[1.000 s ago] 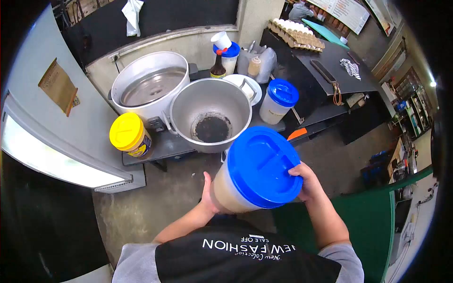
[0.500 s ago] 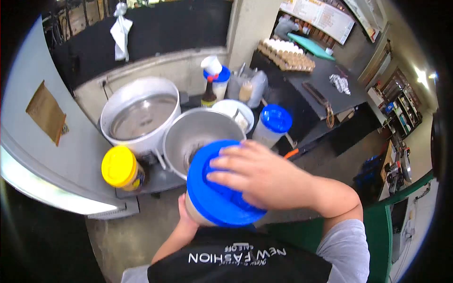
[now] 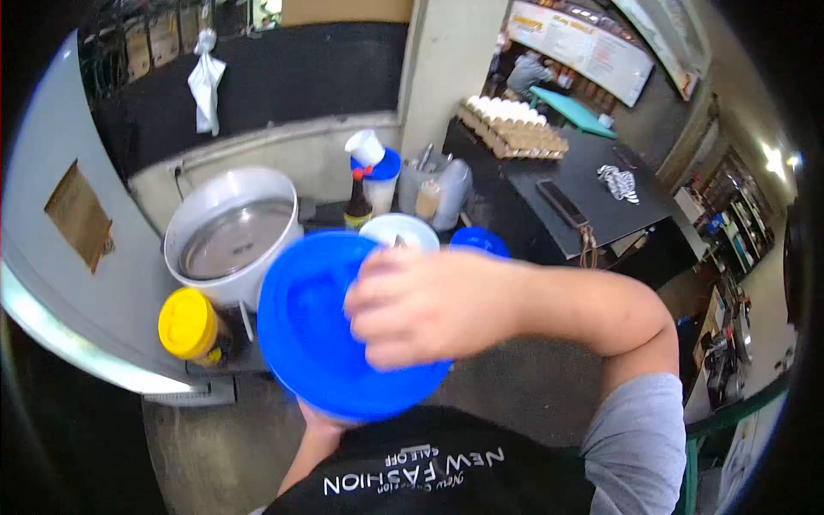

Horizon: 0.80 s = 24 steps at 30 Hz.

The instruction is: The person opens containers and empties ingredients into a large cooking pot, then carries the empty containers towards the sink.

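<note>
A large round container with a blue lid (image 3: 305,343) is held up close to the camera, in front of my chest. My right hand (image 3: 421,309) lies on top of the lid, its fingers curled over the raised part in the middle. Below the rim my left hand (image 3: 324,422) supports the container; its fingers are mostly hidden by the lid. Behind the lid stand a white bowl (image 3: 421,230) and another blue-lidded container (image 3: 479,241). To the left is a jar with a yellow lid (image 3: 187,323). The metal mixing bowl is hidden from sight.
A big pot (image 3: 283,202) stands at the back left. Behind the white bowl are a dark bottle (image 3: 358,202), a white cup (image 3: 366,148) and a grey jug (image 3: 453,193). Egg trays (image 3: 524,142), a phone (image 3: 562,204) and a crumpled cloth (image 3: 618,183) lie on the black counter (image 3: 536,176).
The blue-lidded container has come up and left, nearer the camera, and now covers the metal bowl. My right hand has stayed on the lid, moving left with it. The view has shifted.
</note>
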{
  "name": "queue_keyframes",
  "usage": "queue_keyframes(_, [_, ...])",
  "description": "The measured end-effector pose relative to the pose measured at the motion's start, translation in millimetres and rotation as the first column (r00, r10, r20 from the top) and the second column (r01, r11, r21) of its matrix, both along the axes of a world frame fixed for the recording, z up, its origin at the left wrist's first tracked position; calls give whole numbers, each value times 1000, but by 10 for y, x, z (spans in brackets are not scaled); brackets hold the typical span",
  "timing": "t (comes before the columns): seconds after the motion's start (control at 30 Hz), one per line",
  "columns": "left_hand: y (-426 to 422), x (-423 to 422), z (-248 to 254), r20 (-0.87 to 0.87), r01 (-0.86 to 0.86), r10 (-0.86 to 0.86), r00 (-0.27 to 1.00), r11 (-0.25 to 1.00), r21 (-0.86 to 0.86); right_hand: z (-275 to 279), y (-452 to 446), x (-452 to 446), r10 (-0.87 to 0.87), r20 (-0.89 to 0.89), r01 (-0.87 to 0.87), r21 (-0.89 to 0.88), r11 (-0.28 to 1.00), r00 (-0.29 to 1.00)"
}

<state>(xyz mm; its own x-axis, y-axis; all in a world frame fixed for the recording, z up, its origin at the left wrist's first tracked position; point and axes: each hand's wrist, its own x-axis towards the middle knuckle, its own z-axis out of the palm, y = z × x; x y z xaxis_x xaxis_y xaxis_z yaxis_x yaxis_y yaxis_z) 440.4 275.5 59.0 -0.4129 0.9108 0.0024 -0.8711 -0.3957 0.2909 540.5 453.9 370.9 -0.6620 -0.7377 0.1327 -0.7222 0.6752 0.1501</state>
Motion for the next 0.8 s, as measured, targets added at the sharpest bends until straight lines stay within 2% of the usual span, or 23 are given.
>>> queue_keyframes(0.07, [-11, 114, -62, 15, -62, 62, 998, 998, -20, 106, 282, 93, -129, -56, 125, -69, 990, 990])
queue_keyframes(0.1, [-9, 156, -82, 22, -100, 100, 995, 995, -27, 80, 507, 165, -215, -56, 201, -193, 961, 975])
queue_keyframes(0.17, [24, 232, -118, 34, -165, 166, 986, 986, -33, -17, 941, 286, -521, -24, 490, -306, 816, 853])
queue_keyframes(0.2, [53, 247, -107, 39, -191, 192, 981, 981, -29, -132, 1174, 328, -573, -29, 518, -390, 761, 819])
queue_keyframes(0.23, [102, 263, -95, 35, -211, 212, 977, 977, -17, -269, 1436, 362, -649, 125, 626, -449, 638, 750])
queue_keyframes(0.27, [152, 275, -85, 32, -235, 235, 971, 972, -1, -457, 1672, 382, -684, 353, 750, -486, 449, 638])
queue_keyframes(0.33, [201, 314, -68, 31, -283, 282, 959, 959, 18, -1083, 2317, 445, -788, 165, 794, -280, 540, 594])
queue_keyframes(0.47, [197, 413, -81, 41, -371, 369, 928, 928, 31, -2119, 2864, 525, -902, 76, 903, 25, 428, 426])
queue_keyframes(0.57, [79, 530, -143, 46, -433, 433, 900, 901, 2, -2398, 2926, 542, -939, 158, 946, 61, 318, 306])
queue_keyframes(0.67, [-71, 634, -250, 52, -499, 501, 864, 865, -53, -2411, 2891, 596, -917, 193, 938, -77, 339, 348])
queue_keyframes(0.77, [-295, 742, -407, 67, -573, 585, 808, 808, -140, -2220, 2445, 551, -823, 128, 775, -441, 452, 553])
queue_keyframes(0.8, [-392, 787, -447, 69, -599, 617, 784, 781, -177, -2034, 2078, 537, -737, 175, 668, -590, 453, 653])
